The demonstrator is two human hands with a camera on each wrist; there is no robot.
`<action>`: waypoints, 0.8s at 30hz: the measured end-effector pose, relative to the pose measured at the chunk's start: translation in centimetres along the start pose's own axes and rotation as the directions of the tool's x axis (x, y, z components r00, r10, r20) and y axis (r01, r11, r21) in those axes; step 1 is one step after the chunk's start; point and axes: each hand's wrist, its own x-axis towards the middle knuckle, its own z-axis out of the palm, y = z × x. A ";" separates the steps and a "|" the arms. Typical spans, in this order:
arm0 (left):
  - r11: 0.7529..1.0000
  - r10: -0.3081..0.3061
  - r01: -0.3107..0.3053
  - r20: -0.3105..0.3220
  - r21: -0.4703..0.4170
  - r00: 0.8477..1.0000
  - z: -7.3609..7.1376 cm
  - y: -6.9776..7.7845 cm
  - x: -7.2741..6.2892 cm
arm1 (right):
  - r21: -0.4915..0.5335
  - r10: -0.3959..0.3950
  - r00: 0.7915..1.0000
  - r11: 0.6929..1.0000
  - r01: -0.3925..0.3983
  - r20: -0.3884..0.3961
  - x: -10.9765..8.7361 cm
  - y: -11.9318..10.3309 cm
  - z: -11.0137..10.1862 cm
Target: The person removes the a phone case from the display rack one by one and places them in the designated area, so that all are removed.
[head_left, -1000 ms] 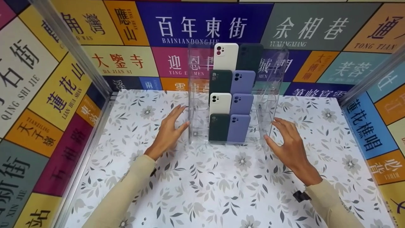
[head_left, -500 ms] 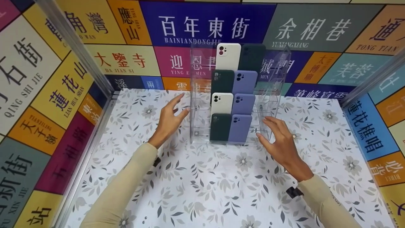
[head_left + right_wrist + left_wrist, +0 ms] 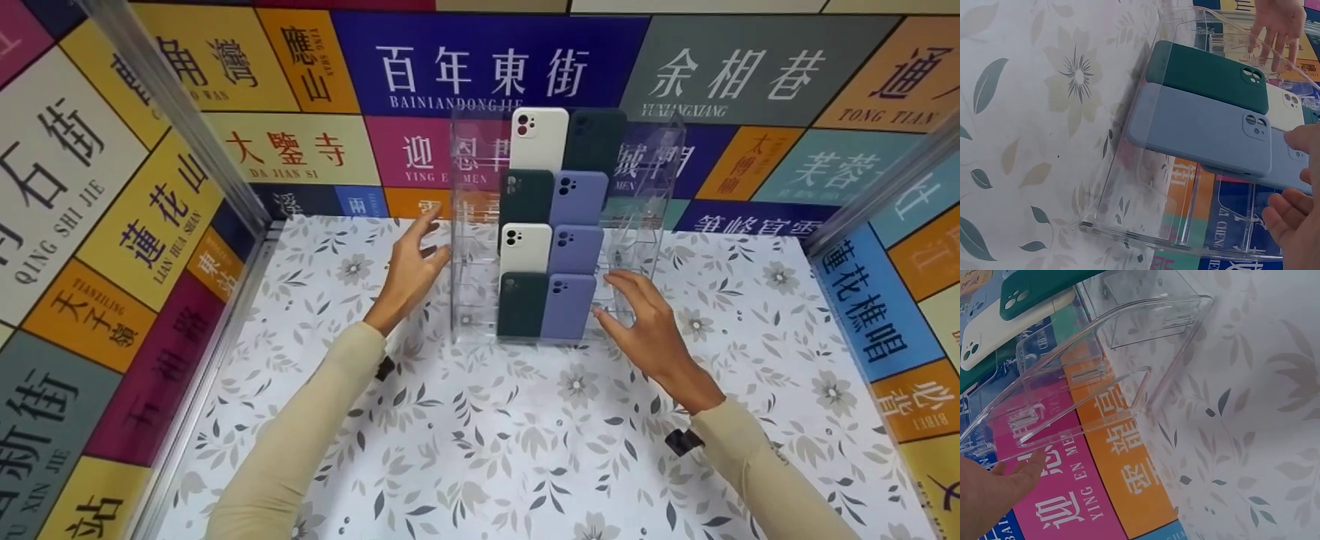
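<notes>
Clear plastic tiered rack (image 3: 453, 300) flanked, nothing gripped

Nearest, a white leaf-printed tabletop (image 3: 510, 450) is seen. Beside the rack's right side, the right hand (image 3: 649, 330) is held with thumb and fingers parted; contact cannot be told. On the front tier, a matte dark green rounded phone case (image 3: 523, 307) and a matte purple rounded phone case (image 3: 568, 307) are held upright, leaning back; all eight cases are judged light, slightly flexible, best pinched by their side edges. The rack is judged stiff, slippery, crackable, best taken by both side walls. Beside its left wall, the left hand (image 3: 409, 270) is likewise parted, gripping nothing. Behind, white-purple, green-purple and white-green pairs are stepped upward before a sign-printed wall (image 3: 750, 75).
</notes>
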 end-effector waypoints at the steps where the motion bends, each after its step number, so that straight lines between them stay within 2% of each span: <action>1: 1.000 -0.011 0.011 0.001 -0.009 1.000 0.1 -0.1 0.2 | 0.003 0.009 1.000 1.000 -0.009 0.006 0.1 0.0 0.1; 4: 0.998 -0.052 0.052 0.013 -0.038 0.999 0.3 -0.2 0.6 | 0.016 0.030 0.999 0.999 -0.030 0.020 0.2 0.2 0.5; 7: 0.996 -0.067 0.069 0.029 -0.056 0.997 0.5 -0.3 1.0 | 0.036 0.040 0.999 0.999 -0.041 0.027 0.3 0.3 0.9; 12: 0.991 -0.049 0.055 0.056 -0.120 0.997 0.8 -0.6 1.9 | 0.061 0.061 0.998 0.996 -0.063 0.031 0.3 0.5 1.5; 16: 0.981 -0.063 0.076 0.079 -0.180 0.995 0.9 -1.1 2.5 | 0.085 0.102 0.994 0.991 -0.106 0.043 0.4 0.6 2.1; 19: 0.977 -0.077 0.092 0.086 -0.191 0.993 1.0 -1.3 2.6 | 0.091 0.125 0.991 0.988 -0.129 0.043 0.4 0.7 2.6; 24: 0.976 -0.060 0.079 0.095 -0.204 0.994 0.9 -1.6 2.8 | 0.088 0.125 0.992 0.988 -0.125 0.007 0.4 1.1 3.2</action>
